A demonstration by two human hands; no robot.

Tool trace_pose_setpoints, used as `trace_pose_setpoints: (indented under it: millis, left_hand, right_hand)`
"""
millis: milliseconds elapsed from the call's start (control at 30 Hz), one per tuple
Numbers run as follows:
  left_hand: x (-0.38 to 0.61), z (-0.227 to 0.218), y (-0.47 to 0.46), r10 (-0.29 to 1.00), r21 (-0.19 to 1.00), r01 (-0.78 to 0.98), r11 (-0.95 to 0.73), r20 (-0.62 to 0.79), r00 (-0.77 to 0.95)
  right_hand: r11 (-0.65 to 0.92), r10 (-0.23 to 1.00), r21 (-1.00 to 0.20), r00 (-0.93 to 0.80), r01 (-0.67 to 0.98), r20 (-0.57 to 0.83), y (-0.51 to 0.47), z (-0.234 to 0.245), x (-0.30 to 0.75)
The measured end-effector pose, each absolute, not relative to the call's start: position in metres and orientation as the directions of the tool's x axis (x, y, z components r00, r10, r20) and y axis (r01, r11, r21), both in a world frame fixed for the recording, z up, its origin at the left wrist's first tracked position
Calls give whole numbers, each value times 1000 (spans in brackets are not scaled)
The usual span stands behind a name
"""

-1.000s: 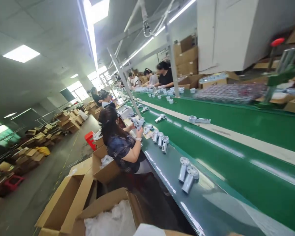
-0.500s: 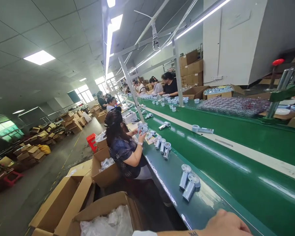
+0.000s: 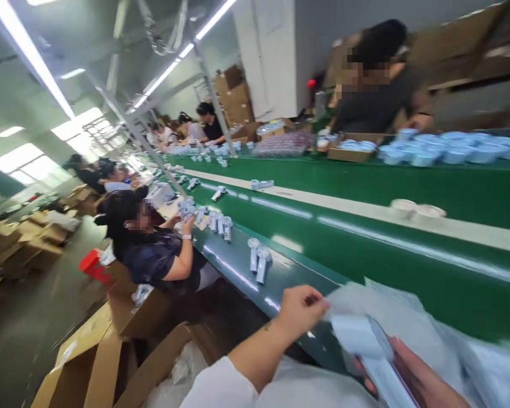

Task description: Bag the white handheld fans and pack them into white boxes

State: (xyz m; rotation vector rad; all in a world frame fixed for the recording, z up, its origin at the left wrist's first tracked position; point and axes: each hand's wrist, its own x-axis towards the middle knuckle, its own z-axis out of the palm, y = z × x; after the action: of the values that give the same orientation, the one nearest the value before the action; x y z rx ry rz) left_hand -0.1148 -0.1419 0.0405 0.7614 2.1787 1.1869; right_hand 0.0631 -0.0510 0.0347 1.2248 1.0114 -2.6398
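My left hand [image 3: 300, 309] is closed in a pinch on the edge of a clear plastic bag [image 3: 391, 311] lying over the near edge of the green bench. My right hand [image 3: 412, 374] at the bottom right wraps around a pale blue handheld fan [image 3: 361, 340] that sits partly inside or against the bag; motion blurs the details. A pair of pale blue fans [image 3: 259, 260] lie on the bench just beyond my left hand.
A green conveyor belt [image 3: 365, 192] with a white stripe runs away to the left, carrying scattered fan parts. A seated person [image 3: 153, 249] works at my left; others sit further along and across the belt. Open cardboard boxes [image 3: 110, 351] stand on the floor below.
The view swung right and down. Both my hands came into view, now holding the bag and a fan. The neighbouring person has turned their head toward me.
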Motion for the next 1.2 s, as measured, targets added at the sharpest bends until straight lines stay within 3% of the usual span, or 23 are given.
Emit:
trace_pose_setpoints:
  millis: [67,133,233,433,600,700,833,933,1033,1200]
  left_hand:
    - [-118,41,-143,747,858,345,380,-65,-662]
    - [-119,42,-145,799,871,383,307,-18,-601]
    - [-117,44,-145,859,920,317,230,-39,-510]
    - [-129,48,-144,965,956,275,103,-28,-261]
    - [-124,43,-148,859,976,152,158,-60,-508]
    - [-116,45,-148,838,963,270,12,138,-527]
    - [-116,52,-142,854,817,508,-272,448,-263]
    - [-121,58,-130,880,831,496,-252,410,-239]
    - [-123,63,-117,910,859,452,-241,362,-203]
    - [-131,60,-116,790,677,614,-406,598,-137]
  right_hand:
    - [-864,197,-459,-699,208,-687,-50,38,74]
    - [-866,211,-483,-777,133,-593,-49,46,76]
    - [-829,224,-552,-851,90,-475,-51,57,70]
    - [-814,192,-569,-870,117,-454,-55,59,63]
    - [-816,326,-576,-790,42,-520,-50,62,60]
    - [-808,390,-588,-722,30,-572,-52,67,56]
    - [-787,471,-617,-641,4,-606,-59,72,54]
    - [-742,529,-670,-620,-7,-580,-64,71,52]
    - [-719,509,-693,-644,48,-572,-69,67,51]
    - [-772,479,-635,-647,11,-594,-66,64,61]
